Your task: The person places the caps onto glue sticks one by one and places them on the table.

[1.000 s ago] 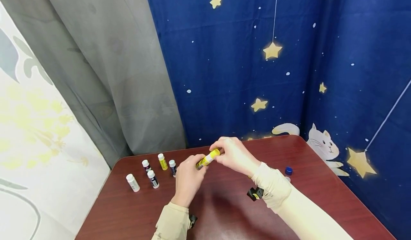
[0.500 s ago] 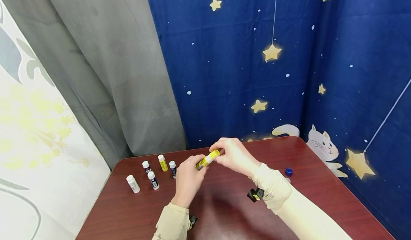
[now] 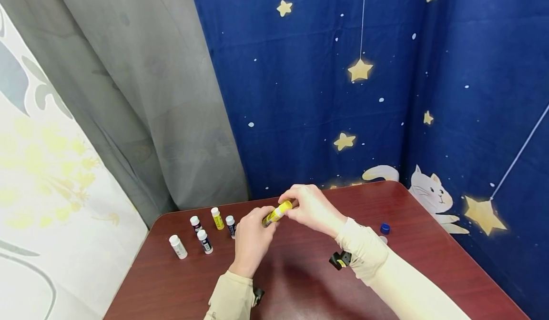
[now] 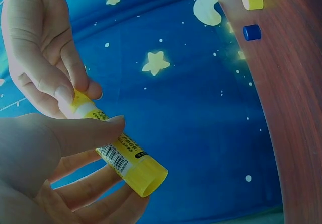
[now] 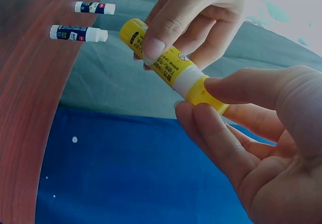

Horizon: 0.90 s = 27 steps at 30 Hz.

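Both hands meet over the table on a yellow glue stick (image 5: 163,58), which is tilted. My left hand (image 3: 250,236) grips its printed body, thumb across the label in the left wrist view. With thumb and fingertips, my right hand (image 3: 315,208) pinches the yellow cap (image 5: 205,94) at the other end. Between cap and body a white collar (image 5: 187,80) shows. Left of the hands several glue sticks with white ends stand upright: a white one (image 3: 177,247), a yellow one (image 3: 217,218), and dark-labelled ones, such as this navy glue stick (image 3: 205,242).
To the right on the dark red table (image 3: 411,263) lie a blue cap (image 3: 385,228) and a small pale piece beside it. A yellow cap (image 4: 253,1) lies near the blue one in the left wrist view. Curtains (image 3: 300,96) hang behind the table's far edge.
The yellow cap sits slightly closer to the glue stick's body, and less white shows between them. Both hands keep nearly the same place and hold.
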### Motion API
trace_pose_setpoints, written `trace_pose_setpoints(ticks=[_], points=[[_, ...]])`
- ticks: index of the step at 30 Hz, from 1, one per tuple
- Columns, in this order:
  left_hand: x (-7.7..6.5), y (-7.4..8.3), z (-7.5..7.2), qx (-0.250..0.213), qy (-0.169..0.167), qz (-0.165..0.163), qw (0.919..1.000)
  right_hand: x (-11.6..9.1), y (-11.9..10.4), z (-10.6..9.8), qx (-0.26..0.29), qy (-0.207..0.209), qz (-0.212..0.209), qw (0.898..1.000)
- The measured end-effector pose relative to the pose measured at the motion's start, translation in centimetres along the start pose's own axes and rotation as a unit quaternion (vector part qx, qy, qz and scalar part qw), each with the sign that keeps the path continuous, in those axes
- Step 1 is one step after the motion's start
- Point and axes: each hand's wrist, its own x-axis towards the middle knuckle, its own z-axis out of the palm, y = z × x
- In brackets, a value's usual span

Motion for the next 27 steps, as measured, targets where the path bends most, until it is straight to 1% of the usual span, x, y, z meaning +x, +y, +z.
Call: trace_pose_setpoints(ticks=[9,21,27], points=[[0.02,0.16,-0.10,-0.002,0.006,0.007,1.0000,0.06,-0.13,-0.05,-0.001,-0.001,0.002,1.000],[-0.03,0.22,-0.31,0.005,0.005,0.015,0.9999,0.04,-0.31,0.08,-0.006,0.001,0.000,1.000],[-0.05,0.32,-0.43,0.004,0.005,0.015,0.9999,0.01,-0.38,0.11,0.005,-0.001,0.000,1.000]])
